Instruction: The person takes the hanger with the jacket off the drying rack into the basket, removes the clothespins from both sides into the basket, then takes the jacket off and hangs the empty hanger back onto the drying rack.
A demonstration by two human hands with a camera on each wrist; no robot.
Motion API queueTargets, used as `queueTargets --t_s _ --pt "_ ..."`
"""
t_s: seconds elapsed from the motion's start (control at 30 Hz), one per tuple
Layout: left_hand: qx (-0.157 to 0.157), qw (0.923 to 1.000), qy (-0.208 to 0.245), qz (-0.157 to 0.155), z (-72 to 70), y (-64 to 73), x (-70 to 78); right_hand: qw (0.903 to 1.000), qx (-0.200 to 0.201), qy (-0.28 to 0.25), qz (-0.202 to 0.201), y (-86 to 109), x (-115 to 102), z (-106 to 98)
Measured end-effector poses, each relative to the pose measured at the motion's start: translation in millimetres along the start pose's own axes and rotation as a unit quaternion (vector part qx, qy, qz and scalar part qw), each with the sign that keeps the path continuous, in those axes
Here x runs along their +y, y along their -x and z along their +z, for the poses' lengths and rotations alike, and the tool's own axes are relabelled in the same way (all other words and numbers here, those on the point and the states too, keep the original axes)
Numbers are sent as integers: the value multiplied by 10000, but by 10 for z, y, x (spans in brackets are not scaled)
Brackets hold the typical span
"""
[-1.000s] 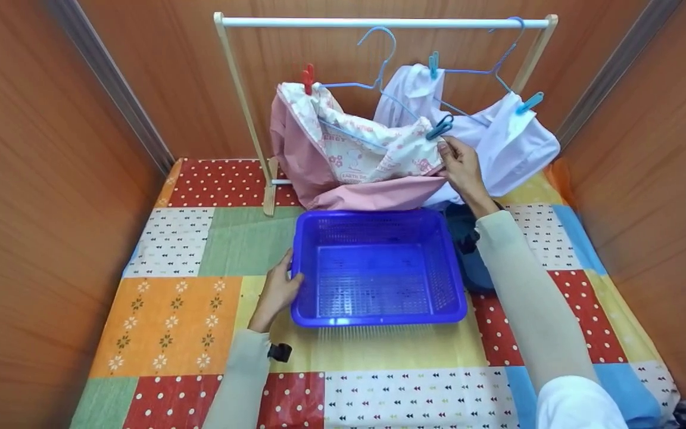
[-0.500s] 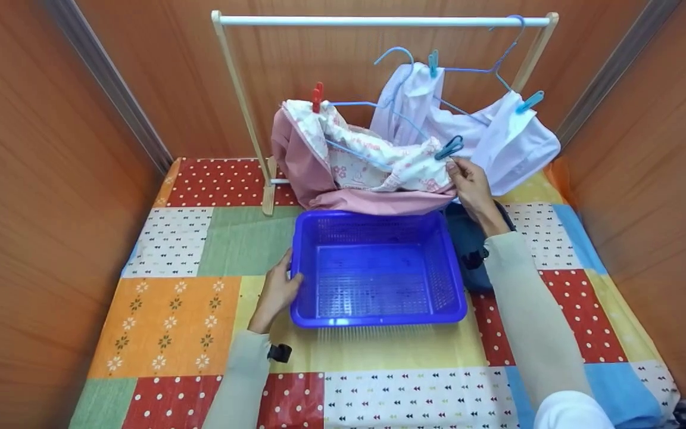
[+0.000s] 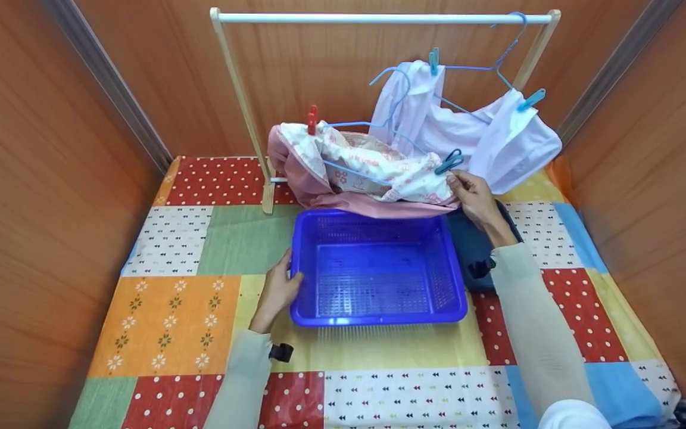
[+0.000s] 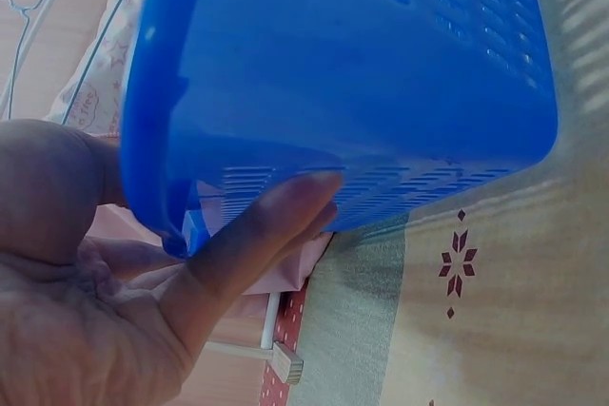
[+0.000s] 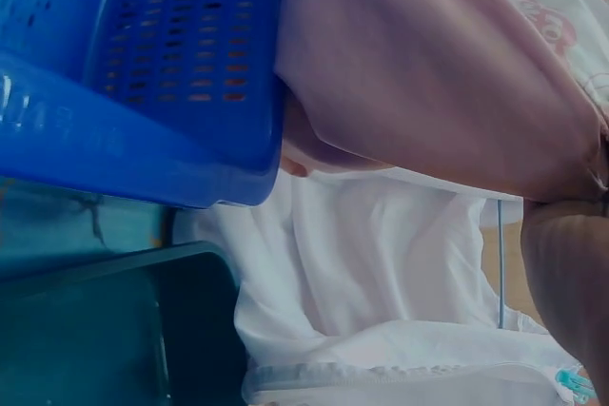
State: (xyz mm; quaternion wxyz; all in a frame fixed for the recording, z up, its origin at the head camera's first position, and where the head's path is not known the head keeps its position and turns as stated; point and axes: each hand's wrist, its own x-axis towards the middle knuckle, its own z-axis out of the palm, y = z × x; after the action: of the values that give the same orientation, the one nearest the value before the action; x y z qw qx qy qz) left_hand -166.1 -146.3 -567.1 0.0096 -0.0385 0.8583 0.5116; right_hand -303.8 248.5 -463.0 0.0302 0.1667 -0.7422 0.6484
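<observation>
While the left hand (image 3: 276,290) holds the blue basket (image 3: 379,322) by its left rim near the middle of the frame, the thumb and fingers are bent around that edge, presumably to keep it steady. Right of centre, the right hand (image 3: 477,199) pinches a corner of the pink cloth (image 3: 361,203) between thumb and fingers, just beside the dark peg (image 3: 450,161); gripping there probably gives control of the whole piece without disturbing the peg. The cloth, with its printed white lining, sags in the centre above the basket's far rim; I cannot tell whether it touches it. A red peg (image 3: 312,120) at its upper left and the dark peg at its right seem to fix it to a light blue hanger (image 3: 352,124), whose hook sits below the white rail (image 3: 343,18) and apart from it, so the hand appears to bear much of the load. At upper right, a white garment (image 3: 507,143) hangs from that rail on a purple-blue hanger (image 3: 468,68), apparently kept from slipping by two turquoise pegs (image 3: 532,100). Beneath the right wrist lies a dark tray (image 3: 468,253), partly hidden by the arm, on the patchwork tablecloth (image 3: 402,387).
</observation>
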Motion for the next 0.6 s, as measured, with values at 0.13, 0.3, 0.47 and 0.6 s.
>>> queueTargets --t_s 0.13,0.3,0.47,0.6 --pt "38 10000 -83 25 4 -4 2 9997 -216 -9 145 40 34 -14" --pt "33 9999 -129 -15 2 0 14 9987 -306 65 403 97 79 -44" --pt "-19 9999 -125 -84 -4 8 25 9970 -492 340 493 167 116 -75" --pt "-51 9999 -109 -102 -4 11 25 9941 -695 540 637 214 149 -88"
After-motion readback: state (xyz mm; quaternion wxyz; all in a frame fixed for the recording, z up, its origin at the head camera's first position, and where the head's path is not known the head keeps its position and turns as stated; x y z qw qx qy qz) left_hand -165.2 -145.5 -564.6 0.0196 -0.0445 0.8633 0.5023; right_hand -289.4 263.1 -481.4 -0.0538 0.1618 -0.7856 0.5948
